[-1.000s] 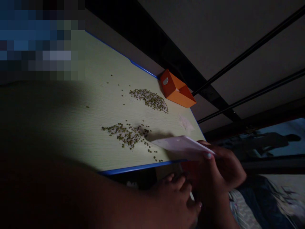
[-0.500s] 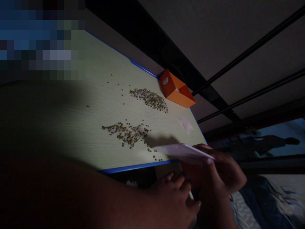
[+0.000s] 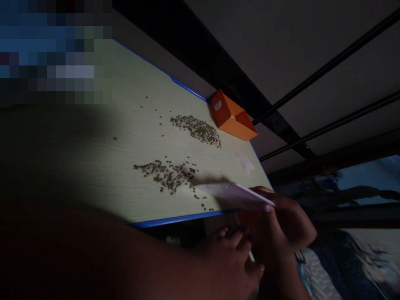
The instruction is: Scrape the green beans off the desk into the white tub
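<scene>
My right hand point(image 3: 289, 221) pinches a flat white card point(image 3: 233, 193), thumb on the near face and fingers behind. The card tilts over the table edge, its far tip beside a loose pile of small green beans point(image 3: 170, 177) mixed with pale grains. My left hand point(image 3: 233, 250) is in shadow just off the blue table edge, fingers curled around a dark red container point(image 3: 248, 221) with a pale rim; much of that container is hidden. A second bean-and-grain pile point(image 3: 196, 130) and a small patch of pale grains point(image 3: 244, 161) lie farther across the table.
An open orange box point(image 3: 234, 121) stands by the far edge of the pale wooden table point(image 3: 131, 129). Several stray beans are scattered about. Beyond are a dark-beamed wall point(image 3: 281, 50) and some cloth point(image 3: 337, 258) at the lower right. The light is dim.
My right hand and the white card have shifted slightly left, and the card's tip is closer to the nearer bean pile. My left hand has hardly moved.
</scene>
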A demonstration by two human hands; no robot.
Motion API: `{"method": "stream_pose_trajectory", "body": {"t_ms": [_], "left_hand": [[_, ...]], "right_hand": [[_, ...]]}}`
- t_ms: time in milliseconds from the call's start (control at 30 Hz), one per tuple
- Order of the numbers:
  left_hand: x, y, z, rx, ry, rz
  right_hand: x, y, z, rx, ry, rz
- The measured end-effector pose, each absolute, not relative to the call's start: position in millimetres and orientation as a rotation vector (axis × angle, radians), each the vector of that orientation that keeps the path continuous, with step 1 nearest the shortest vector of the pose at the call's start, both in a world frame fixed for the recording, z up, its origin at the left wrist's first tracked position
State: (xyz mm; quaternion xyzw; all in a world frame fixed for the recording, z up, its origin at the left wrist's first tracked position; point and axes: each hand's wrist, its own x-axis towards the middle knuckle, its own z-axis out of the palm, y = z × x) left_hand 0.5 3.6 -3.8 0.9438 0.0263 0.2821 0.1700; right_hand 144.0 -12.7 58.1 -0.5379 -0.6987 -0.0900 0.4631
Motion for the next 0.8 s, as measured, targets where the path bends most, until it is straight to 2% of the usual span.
{"method": "stream_pose_trajectory", "body": {"t_ms": [800], "left_hand": [[-0.3,2.2,-6.3,2.653,0.109,0.869]], "right_hand": [[140.1,-11.9,60.4,-1.22,-1.788,-0.202]]}}
